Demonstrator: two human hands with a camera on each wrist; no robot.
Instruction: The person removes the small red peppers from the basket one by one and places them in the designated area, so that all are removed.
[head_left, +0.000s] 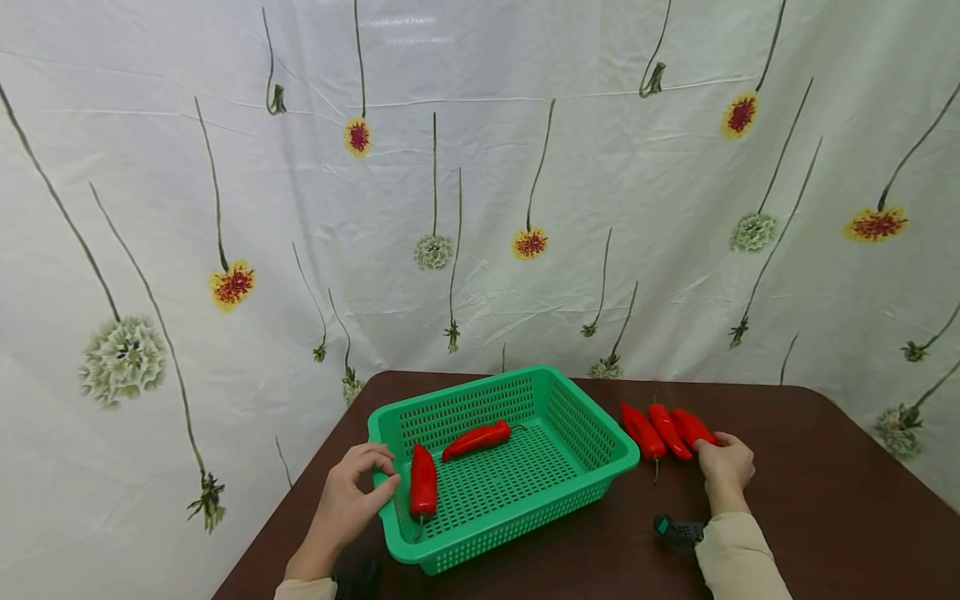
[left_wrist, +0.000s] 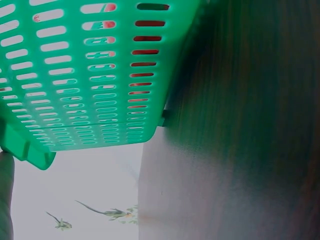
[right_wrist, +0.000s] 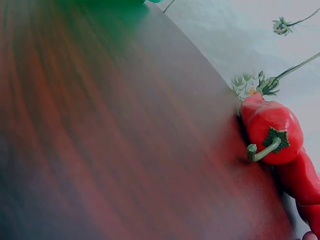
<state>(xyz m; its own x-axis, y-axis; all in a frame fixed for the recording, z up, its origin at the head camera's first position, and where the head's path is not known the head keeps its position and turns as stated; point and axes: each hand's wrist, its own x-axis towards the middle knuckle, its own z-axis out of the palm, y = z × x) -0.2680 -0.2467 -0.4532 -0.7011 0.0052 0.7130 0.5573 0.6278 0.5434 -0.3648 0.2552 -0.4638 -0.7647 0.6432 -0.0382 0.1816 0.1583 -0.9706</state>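
Peppers (head_left: 642,431) lie on the bench (head_left: 840,492), the right grip (head_left: 727,467) pinching the rightmost. The left grip (head_left: 347,498) touches the basket (head_left: 525,523); whether gripping, I cannot tell.

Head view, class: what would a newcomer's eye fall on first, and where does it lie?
Likely the green basket, towards the left of the dark table, with two red peppers inside. Next, three more peppers to its right, the right hand at the rightmost one. Behind hangs a white flowered cloth.
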